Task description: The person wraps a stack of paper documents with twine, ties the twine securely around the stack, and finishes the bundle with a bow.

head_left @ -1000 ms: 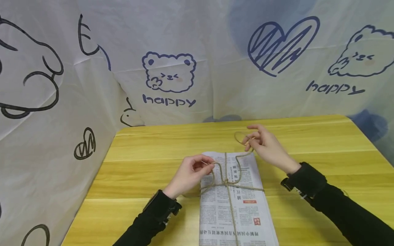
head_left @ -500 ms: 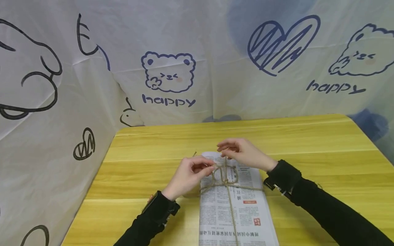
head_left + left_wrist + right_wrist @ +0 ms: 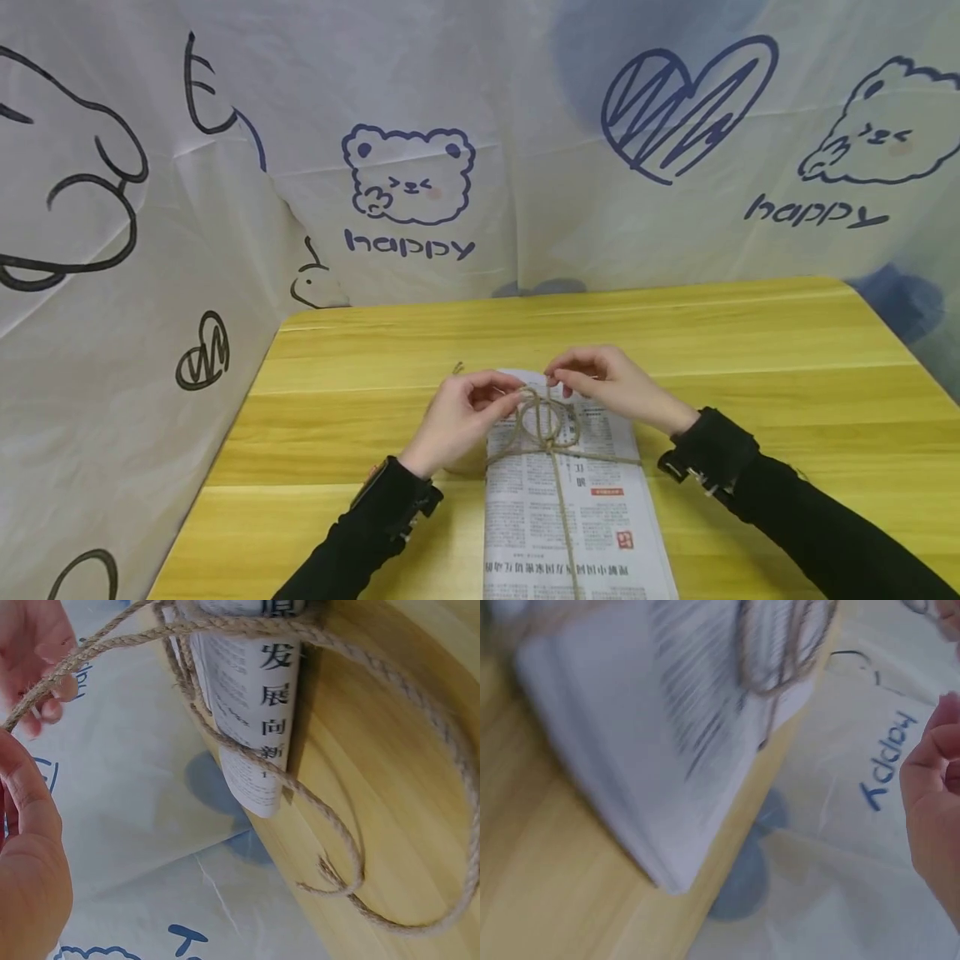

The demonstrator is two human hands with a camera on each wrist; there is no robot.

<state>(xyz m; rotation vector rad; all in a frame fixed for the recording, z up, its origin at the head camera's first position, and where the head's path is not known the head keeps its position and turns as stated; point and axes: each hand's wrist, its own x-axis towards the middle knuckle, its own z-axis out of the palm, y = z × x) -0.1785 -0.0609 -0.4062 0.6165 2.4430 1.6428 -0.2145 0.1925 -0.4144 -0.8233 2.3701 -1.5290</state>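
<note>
You are at a yellow wooden table (image 3: 750, 350) boxed in by a white cloth backdrop (image 3: 525, 167) printed with bears, hearts and the word "happy".

Your left hand (image 3: 461, 417) sits at the far left corner of the bundle, fingers curled, thumb and forefinger pinching the twine (image 3: 546, 423). Your right hand (image 3: 611, 385) is just across from it at the far edge, fingers also curled and pinching the same twine. Between the two hands the twine forms two loops lying flat on top of the folded newspaper stack (image 3: 570, 517), just beyond the point where the lengthwise and crosswise bindings meet. The stack lies in front of you, its long side running towards you.

The near end of the stack is cut off by the bottom of the head view. The left wrist view shows the twine (image 3: 420, 735) curving loose over the table beside the stack's edge (image 3: 262, 712), its frayed tip resting on the wood. The right wrist view is badly blurred; only the paper (image 3: 652, 742) and a smear of twine can be made out.
</note>
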